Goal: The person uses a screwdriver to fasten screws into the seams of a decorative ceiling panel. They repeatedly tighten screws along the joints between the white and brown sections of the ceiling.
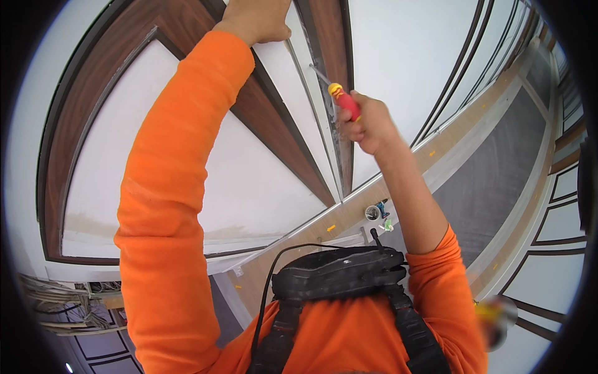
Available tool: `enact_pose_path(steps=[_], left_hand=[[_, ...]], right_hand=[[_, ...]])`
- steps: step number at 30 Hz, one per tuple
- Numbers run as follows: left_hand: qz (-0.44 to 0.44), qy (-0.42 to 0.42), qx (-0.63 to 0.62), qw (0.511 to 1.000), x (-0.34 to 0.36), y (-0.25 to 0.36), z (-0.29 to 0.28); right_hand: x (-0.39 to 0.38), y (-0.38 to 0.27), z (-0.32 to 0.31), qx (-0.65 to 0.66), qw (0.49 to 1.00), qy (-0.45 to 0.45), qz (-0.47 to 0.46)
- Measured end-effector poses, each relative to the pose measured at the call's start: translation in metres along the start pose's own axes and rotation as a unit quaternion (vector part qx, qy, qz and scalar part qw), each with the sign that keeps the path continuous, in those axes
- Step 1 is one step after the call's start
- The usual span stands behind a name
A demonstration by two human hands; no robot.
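Observation:
My right hand is closed around the red and yellow handle of a screwdriver. Its thin metal shaft points up and to the left, with the tip at or very near the edge of a narrow white strip beside dark brown wood trim. At the top edge of the picture, my left hand is against the upper part of the brown-framed door or panel. The picture cuts off its fingers, so what they touch or grip is hidden.
On the light wood floor strip below stand a round container and a blue power drill. Grey floor covering runs off to the right. Bundled cables are at lower left. A black chest pack hangs on me.

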State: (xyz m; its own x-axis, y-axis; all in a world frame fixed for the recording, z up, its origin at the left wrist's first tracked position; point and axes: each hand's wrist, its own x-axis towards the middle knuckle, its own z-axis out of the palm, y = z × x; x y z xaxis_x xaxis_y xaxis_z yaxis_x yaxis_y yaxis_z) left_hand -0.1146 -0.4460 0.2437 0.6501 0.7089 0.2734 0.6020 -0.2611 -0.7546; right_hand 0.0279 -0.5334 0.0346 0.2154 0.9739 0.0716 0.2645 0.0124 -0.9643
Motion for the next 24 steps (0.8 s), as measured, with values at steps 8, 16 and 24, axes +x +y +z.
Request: enact_pose_path(steps=[8,16,24], left_hand=[[0.009,0.024,-0.027,0.999,-0.002,-0.008,0.013],[0.016,0.048,-0.027,0.998,-0.001,-0.003,0.013],[0.012,0.036,-0.017,0.999,-0.006,-0.007,0.022]], right_hand=[[-0.007,-0.003,0.006,-0.184,0.963,0.068,-0.183],[-0.004,0.022,0.005,-0.378,0.815,0.169,-0.406],[0.005,-0.006,0.001,0.074,0.997,-0.033,-0.011]])
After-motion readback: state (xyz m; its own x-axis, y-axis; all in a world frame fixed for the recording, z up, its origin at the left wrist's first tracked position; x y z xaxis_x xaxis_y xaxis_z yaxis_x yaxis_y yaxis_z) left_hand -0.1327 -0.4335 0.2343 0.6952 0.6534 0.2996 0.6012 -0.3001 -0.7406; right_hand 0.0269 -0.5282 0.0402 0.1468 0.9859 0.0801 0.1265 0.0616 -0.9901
